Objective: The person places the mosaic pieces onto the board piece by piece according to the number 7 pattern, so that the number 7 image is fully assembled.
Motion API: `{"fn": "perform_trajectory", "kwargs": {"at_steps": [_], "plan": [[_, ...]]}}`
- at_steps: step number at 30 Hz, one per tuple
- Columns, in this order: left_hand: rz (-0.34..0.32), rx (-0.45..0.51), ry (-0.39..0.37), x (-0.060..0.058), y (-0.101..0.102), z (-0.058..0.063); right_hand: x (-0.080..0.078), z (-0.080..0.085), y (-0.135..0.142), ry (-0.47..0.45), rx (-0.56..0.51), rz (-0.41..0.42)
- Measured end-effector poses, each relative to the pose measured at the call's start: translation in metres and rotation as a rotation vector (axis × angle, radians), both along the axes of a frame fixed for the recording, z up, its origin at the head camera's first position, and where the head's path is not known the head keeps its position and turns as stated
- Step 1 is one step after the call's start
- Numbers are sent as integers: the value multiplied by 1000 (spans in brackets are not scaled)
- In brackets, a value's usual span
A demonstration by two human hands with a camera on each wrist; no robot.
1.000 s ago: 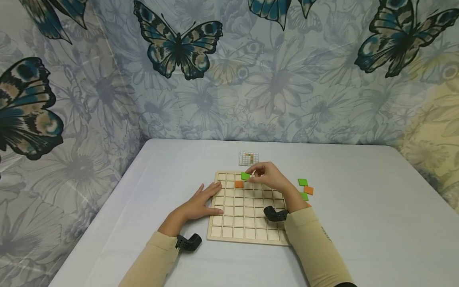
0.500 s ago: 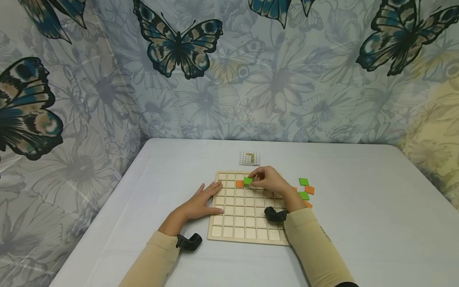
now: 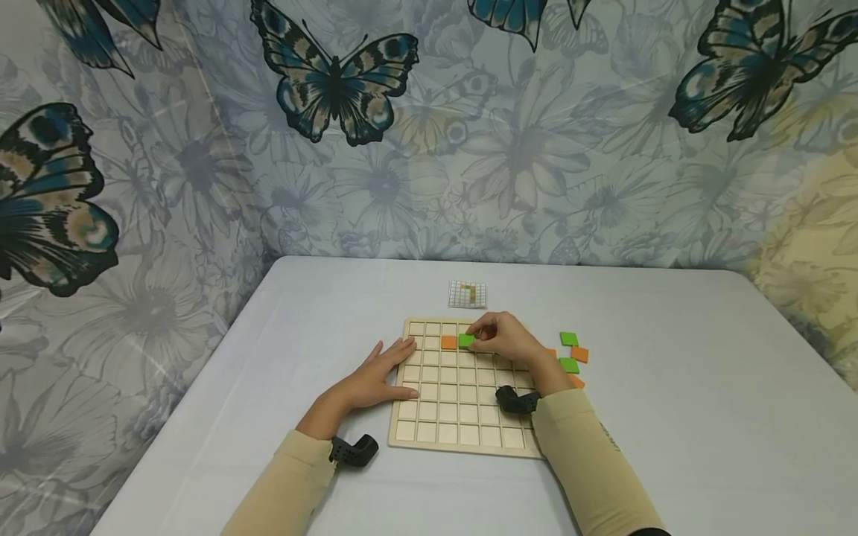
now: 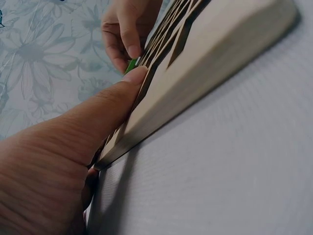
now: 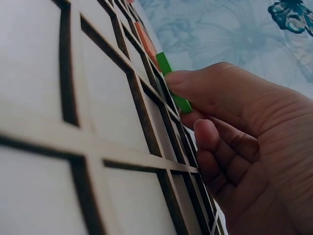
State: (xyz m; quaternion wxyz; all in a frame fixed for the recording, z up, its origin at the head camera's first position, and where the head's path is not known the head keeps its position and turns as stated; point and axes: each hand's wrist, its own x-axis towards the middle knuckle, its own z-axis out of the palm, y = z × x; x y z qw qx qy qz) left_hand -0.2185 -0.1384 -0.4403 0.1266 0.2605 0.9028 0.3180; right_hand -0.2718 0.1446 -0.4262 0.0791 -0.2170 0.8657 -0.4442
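Note:
A square wooden grid board (image 3: 447,413) lies on the table. My right hand (image 3: 507,339) pinches a green square tile (image 3: 465,341) between thumb and fingers, over the board's second row from the back. In the right wrist view the green tile (image 5: 172,81) is tilted against the grid's ribs. Just left of it, an orange tile (image 3: 449,342) sits in a cell. My left hand (image 3: 372,381) rests along the board's left edge with its fingers straight. In the left wrist view its thumb (image 4: 110,105) lies on the rim.
Loose tiles lie right of the board, among them a green tile (image 3: 568,339) and an orange tile (image 3: 579,355); my right forearm partly covers that group. Behind the board is a small card (image 3: 467,294) with a coloured grid pattern. A patterned wall (image 3: 523,186) borders the white table (image 3: 704,387).
My right hand has brought the green tile from the back row down and slightly right, beside the orange tile. The left hand stays in place.

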Motion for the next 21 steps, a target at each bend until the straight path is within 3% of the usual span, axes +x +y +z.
{"fn": "perform_trajectory", "kwargs": {"at_steps": [10,21], "plan": [[5,-1,5,1,0,-1,8,8,-2,14,16,2],[5,9,1,1,0,-1,3,0,1,-1,-8,11]]}}
